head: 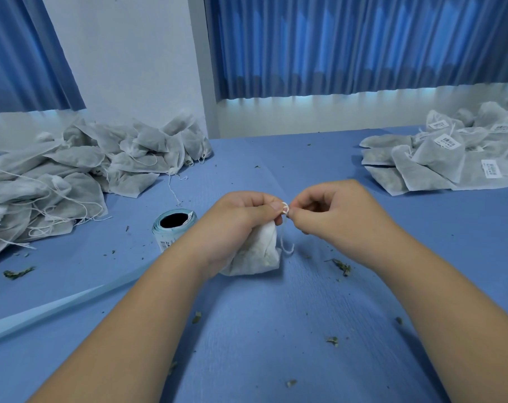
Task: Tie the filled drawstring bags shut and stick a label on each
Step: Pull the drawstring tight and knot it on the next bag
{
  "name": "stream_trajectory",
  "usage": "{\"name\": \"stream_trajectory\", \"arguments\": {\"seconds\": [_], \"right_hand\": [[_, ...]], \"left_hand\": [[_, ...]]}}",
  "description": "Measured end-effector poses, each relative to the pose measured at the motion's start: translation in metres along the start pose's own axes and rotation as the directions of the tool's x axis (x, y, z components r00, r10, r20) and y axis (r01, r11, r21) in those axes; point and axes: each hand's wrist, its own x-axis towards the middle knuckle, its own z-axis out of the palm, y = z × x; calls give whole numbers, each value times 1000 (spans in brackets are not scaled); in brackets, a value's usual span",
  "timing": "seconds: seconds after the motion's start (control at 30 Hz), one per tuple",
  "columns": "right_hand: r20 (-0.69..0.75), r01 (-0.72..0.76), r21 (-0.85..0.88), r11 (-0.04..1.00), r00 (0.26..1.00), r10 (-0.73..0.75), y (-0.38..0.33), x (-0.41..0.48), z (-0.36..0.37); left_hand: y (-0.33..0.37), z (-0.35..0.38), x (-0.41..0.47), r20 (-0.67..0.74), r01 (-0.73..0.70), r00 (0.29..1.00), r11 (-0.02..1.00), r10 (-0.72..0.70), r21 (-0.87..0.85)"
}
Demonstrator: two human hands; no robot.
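both forearms reach in; left hand [248,212] grips soft, light bag [257,254] by its neck, right hand [328,212] pinches thin string [285,209].

Left hand [241,219] grips gathered neck of a filled white drawstring bag [260,253]; bag bottom rests on the blue table [276,330]. Right hand [331,210] pinches the drawstring [285,210], small loop between both thumbs. Label roll [174,228] just left of left wrist. Unlabelled bag pile [72,175] far left, labelled bag pile [450,155] far right. Herb crumbs [342,266] scattered.
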Motion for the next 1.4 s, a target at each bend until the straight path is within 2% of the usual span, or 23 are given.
{"name": "stream_trajectory", "arguments": {"seconds": [0.23,0.67,0.87,1.07,1.4], "right_hand": [[-11,16,-3,1000,1000,-16,0,1,1],[-166,18,-90,996,986,-33,0,1,11],[-64,1,-30,1000,998,-3,-2,-2,11],[-38,-46,58,997,998,48,-6,-3,9],[-55,-126,-80,989,991,122,-1,0,6]], "left_hand": [[-3,0,3,19,-7,1000,997,8,-82],[-6,1,4,-1,-44,999,998,44,-35],[-6,1,5,-15,-46,999,999,46,1],[-5,0,5,-60,-63,996,998,63,-6],[-8,3,8,-155,-55,985,987,79,153]]}}
